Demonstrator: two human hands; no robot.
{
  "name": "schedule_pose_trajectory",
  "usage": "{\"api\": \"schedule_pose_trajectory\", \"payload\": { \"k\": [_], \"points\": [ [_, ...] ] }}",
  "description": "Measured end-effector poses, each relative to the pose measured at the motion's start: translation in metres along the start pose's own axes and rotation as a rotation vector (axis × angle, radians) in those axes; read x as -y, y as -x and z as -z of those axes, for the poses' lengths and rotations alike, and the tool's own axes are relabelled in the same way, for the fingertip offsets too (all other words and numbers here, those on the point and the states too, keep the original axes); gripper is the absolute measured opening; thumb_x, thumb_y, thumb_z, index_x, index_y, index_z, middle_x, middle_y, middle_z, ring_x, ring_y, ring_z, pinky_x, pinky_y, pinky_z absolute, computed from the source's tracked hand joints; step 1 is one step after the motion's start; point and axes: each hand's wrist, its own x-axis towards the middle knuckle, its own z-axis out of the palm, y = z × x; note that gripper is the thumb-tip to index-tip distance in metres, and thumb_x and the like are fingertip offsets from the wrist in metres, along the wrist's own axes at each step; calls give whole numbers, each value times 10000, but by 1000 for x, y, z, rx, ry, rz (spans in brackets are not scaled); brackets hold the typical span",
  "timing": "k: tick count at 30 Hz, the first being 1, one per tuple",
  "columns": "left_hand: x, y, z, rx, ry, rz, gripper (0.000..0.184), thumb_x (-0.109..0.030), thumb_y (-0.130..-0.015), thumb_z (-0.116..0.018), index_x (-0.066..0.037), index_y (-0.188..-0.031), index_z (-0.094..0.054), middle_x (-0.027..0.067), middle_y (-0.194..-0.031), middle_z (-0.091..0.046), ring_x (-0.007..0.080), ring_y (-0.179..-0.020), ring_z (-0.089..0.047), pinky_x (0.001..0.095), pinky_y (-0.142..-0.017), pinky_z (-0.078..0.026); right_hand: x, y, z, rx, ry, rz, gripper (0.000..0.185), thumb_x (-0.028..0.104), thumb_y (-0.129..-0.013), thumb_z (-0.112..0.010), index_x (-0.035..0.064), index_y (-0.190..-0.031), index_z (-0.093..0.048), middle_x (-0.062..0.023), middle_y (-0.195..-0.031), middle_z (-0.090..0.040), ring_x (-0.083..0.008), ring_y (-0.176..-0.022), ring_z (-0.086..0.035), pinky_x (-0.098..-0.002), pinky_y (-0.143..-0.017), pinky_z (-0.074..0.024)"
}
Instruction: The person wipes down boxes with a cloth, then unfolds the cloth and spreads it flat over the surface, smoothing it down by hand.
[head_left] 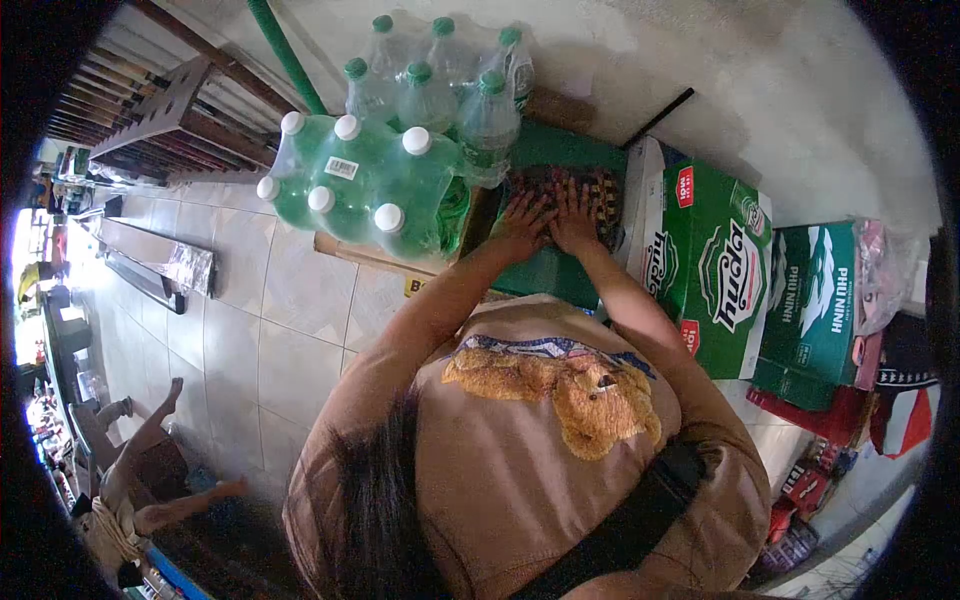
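My left hand (523,223) and my right hand (574,220) lie side by side, fingers stretched out flat. Both press on a dark pack with a red, black and yellowish pattern (606,195); its kind I cannot make out. A dark green surface (545,272) is around and below that pack. Close to my left hand is a shrink-wrapped pack of green bottles with white caps (335,185). Behind it stand clear bottles with green caps (490,130), also wrapped. To the right of my right hand is a green and white Huda carton (715,265).
A teal Phu Ninh carton (815,290) stands farther right, with clear plastic beside it. A cardboard box (375,255) supports the green bottles. At left are a dark slatted rack (185,120), tiled floor (235,330) and another person's bare legs (150,450).
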Motion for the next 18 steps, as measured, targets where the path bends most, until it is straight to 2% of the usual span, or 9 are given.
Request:
{"api": "schedule_pose_trajectory", "payload": {
  "k": [3,6,12,18],
  "points": [
    [-4,-2,10,104,-18,33,584,-491,-889,-414,-193,-1386,-344,118,-1484,-207,378,-1362,-147,514,-1114,-62,1,3,5,-58,-1,30,753,383,-883,-431,186,-1464,5,-113,-1517,72,-410,-1373,42,-597,-1068,-18],
    [-5,-3,11,170,-19,74,589,-504,-900,-381,-204,-1403,-313,105,-1495,-178,368,-1372,-116,503,-1118,-37,4,5,17,55,-34,2,762,365,-883,-449,189,-1464,11,-110,-1518,73,-411,-1372,44,-598,-1067,-32],
    [-2,-1,8,115,-5,55,586,-488,-889,-415,-204,-1394,-330,109,-1488,-203,375,-1367,-138,511,-1115,-65,3,4,11,16,-55,6,769,362,-875,-461,187,-1465,0,-112,-1519,63,-410,-1373,49,-581,-1074,-32],
    [1,1,-2,-52,56,-6,580,-435,-856,-496,-201,-1370,-366,122,-1460,-267,389,-1336,-218,525,-1105,-123,2,3,6,-24,0,14,767,405,-871,-437,183,-1466,-8,-127,-1518,39,-403,-1375,47,-571,-1077,-19]
  ]
}}
